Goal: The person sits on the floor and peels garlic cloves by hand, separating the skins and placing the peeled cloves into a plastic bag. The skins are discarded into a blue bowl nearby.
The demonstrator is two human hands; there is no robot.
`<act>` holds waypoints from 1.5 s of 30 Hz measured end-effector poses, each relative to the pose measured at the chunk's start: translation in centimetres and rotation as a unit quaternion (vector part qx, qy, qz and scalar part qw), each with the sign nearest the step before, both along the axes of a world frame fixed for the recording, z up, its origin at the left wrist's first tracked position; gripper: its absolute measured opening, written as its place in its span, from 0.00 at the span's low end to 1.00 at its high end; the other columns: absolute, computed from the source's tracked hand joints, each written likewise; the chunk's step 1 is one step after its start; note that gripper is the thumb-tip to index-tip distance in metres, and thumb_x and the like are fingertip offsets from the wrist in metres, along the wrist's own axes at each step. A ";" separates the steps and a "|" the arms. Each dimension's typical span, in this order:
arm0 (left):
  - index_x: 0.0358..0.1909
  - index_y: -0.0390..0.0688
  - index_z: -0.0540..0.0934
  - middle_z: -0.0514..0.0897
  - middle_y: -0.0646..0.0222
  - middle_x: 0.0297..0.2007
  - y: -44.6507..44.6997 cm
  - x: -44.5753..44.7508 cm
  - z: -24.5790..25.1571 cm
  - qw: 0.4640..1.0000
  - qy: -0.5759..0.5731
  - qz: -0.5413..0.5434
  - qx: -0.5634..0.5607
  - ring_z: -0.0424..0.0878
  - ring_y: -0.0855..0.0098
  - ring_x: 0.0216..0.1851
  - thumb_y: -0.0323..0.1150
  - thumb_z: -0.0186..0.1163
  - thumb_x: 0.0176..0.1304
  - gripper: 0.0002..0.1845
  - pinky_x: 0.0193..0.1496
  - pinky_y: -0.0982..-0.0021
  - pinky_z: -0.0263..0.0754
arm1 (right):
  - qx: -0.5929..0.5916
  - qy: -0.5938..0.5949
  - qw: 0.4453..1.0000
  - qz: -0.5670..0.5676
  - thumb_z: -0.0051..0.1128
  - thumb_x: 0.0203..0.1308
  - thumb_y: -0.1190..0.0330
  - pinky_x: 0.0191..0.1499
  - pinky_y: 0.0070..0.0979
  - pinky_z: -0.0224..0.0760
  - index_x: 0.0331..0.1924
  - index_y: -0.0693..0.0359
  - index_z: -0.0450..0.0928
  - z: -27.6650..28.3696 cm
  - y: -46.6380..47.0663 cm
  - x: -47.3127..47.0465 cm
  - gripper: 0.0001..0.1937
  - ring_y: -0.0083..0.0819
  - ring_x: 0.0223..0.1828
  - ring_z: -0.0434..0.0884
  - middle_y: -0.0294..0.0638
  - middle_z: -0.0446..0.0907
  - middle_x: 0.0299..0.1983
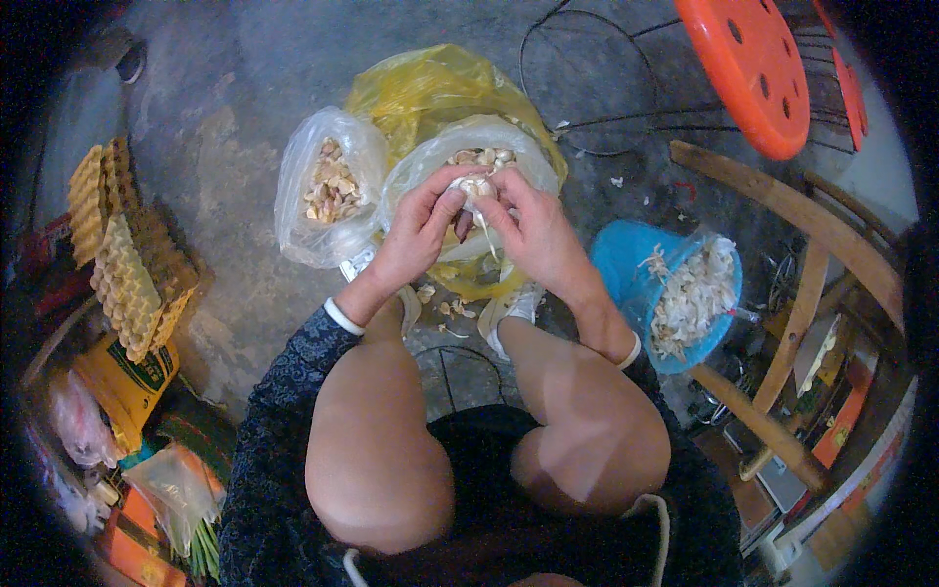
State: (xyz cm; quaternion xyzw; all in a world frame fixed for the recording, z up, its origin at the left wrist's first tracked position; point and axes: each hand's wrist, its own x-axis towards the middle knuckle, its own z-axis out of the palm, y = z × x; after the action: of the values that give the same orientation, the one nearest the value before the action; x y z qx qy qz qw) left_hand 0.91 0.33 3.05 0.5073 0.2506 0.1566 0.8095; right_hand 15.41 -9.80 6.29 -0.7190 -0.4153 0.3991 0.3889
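Note:
Between my two hands is a white garlic bulb, with a thin strip of skin hanging down from it. My left hand grips its left side, thumb on top. On the other side my right hand pinches it with thumb and fingers. Directly under the hands stands an open whitish plastic bag with garlic cloves in it; the hands hide part of its contents. A yellow plastic bag surrounds it. To the left, another clear bag holds loose cloves.
At the right, a tilted blue bucket is full of garlic skins. Beyond it are a wooden frame and an orange stool. Egg trays stand at the left. Skin scraps lie on the floor between my feet.

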 end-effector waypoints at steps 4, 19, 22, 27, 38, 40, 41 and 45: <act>0.59 0.39 0.75 0.77 0.73 0.37 0.0 -0.3 -0.1 1.000 0.018 -0.003 0.013 0.69 0.83 0.29 0.31 0.47 0.79 0.15 0.33 0.80 0.68 | 0.005 0.008 1.000 0.022 0.52 0.72 0.66 0.37 0.36 0.74 0.49 0.66 0.71 0.8 0.2 -0.4 0.12 0.49 0.32 0.83 0.55 0.81 0.32; 0.66 0.41 0.68 0.78 0.69 0.47 0.5 -1.0 0.7 0.996 0.034 -0.053 0.067 0.76 0.76 0.46 0.23 0.54 0.70 0.23 0.50 0.74 0.73 | -0.061 0.146 0.987 -0.010 0.48 0.76 0.65 0.33 0.25 0.71 0.47 0.65 0.72 -0.7 -0.1 0.3 0.10 0.20 0.30 0.75 0.35 0.78 0.29; 0.65 0.41 0.69 0.78 0.71 0.44 0.5 -1.3 0.4 0.996 0.043 -0.057 0.054 0.76 0.79 0.41 0.24 0.53 0.71 0.21 0.44 0.75 0.73 | 0.002 0.069 0.997 -0.035 0.55 0.73 0.67 0.35 0.28 0.73 0.48 0.65 0.71 0.0 0.1 -0.3 0.10 0.25 0.33 0.80 0.40 0.80 0.30; 0.67 0.40 0.68 0.77 0.71 0.44 0.8 -1.0 0.3 0.994 0.014 -0.061 0.092 0.75 0.79 0.38 0.24 0.51 0.72 0.22 0.42 0.75 0.74 | -0.006 0.046 0.999 -0.019 0.62 0.67 0.67 0.36 0.34 0.78 0.51 0.63 0.70 1.4 0.2 0.4 0.15 0.37 0.34 0.88 0.48 0.84 0.31; 0.70 0.38 0.69 0.77 0.58 0.62 0.9 -1.2 -0.1 0.980 0.006 -0.075 0.184 0.76 0.68 0.59 0.25 0.53 0.72 0.25 0.61 0.67 0.73 | -0.012 -0.054 0.997 0.061 0.64 0.61 0.67 0.35 0.41 0.79 0.51 0.65 0.70 0.8 0.2 0.4 0.19 0.47 0.33 0.87 0.53 0.83 0.30; 0.69 0.38 0.69 0.80 0.58 0.58 0.7 -1.0 -0.3 0.975 0.001 -0.069 0.212 0.78 0.68 0.54 0.26 0.53 0.72 0.24 0.58 0.67 0.75 | -0.025 -0.064 0.996 0.063 0.62 0.62 0.67 0.35 0.45 0.79 0.51 0.67 0.70 0.1 0.1 0.0 0.18 0.49 0.34 0.87 0.56 0.83 0.31; 0.69 0.38 0.69 0.80 0.58 0.58 0.6 -0.9 -0.3 0.974 0.004 -0.071 0.214 0.78 0.68 0.54 0.26 0.53 0.73 0.24 0.58 0.67 0.75 | -0.043 -0.070 0.995 0.063 0.60 0.63 0.67 0.35 0.47 0.78 0.51 0.68 0.70 -0.2 0.1 -0.4 0.17 0.50 0.34 0.87 0.57 0.83 0.32; 0.69 0.37 0.69 0.80 0.60 0.58 0.1 -1.0 0.0 0.985 0.048 -0.079 0.148 0.78 0.71 0.51 0.27 0.53 0.74 0.23 0.55 0.70 0.75 | -0.059 -0.195 0.970 0.131 0.54 0.67 0.69 0.35 0.53 0.77 0.50 0.69 0.71 -0.1 0.0 -0.5 0.14 0.55 0.36 0.86 0.62 0.82 0.33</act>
State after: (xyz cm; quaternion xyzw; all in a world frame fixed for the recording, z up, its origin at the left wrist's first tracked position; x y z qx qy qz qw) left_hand -0.09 0.46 3.07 0.6464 0.2226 0.1032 0.7224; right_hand 14.94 -9.80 6.20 -0.7438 -0.5494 0.3228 0.2016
